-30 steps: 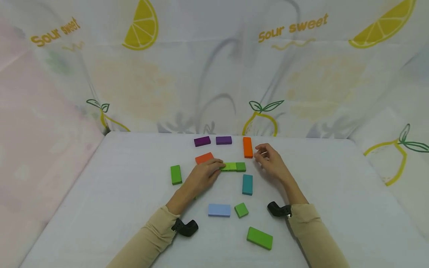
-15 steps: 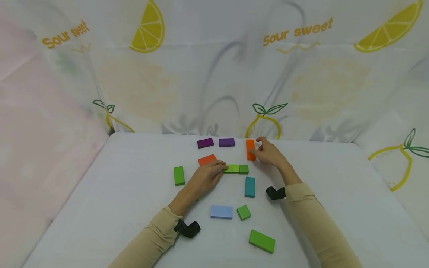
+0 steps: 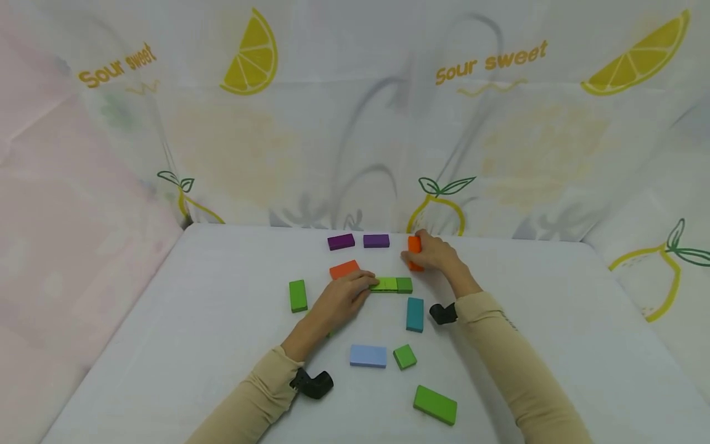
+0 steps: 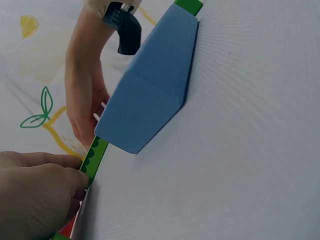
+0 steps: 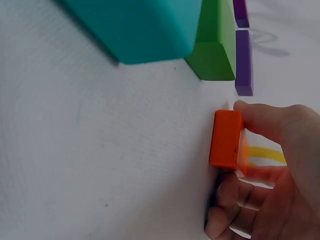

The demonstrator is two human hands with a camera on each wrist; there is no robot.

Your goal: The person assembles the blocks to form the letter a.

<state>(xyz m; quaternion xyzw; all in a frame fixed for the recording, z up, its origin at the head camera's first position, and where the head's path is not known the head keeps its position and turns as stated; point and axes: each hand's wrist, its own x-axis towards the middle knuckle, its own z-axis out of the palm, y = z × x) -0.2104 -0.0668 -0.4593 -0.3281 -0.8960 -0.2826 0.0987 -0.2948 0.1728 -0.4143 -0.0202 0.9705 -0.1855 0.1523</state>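
My left hand [image 3: 342, 297] pinches the left end of a light green block [image 3: 385, 284], its fingers covering that end. A small green block [image 3: 404, 285] sits flush against the light green one's right end. In the left wrist view, finger and thumb meet at a green edge [image 4: 94, 157] with dark scallops. At the back, my right hand [image 3: 440, 254] grips an orange block [image 3: 414, 243] lying lengthwise away from me. The right wrist view has the thumb on one side of this orange block [image 5: 226, 140] and the curled fingers on the other.
Two purple blocks [image 3: 376, 241] lie at the back edge. A red-orange block [image 3: 344, 269] is behind my left hand, a green block [image 3: 297, 296] left of it. Nearer me are teal [image 3: 415, 315], light blue [image 3: 368, 356], small green [image 3: 405, 356] and long green [image 3: 435, 404] blocks.
My right hand has moved left from beside the orange block and now has thumb and fingers around it. The left hand stays on the light green block.
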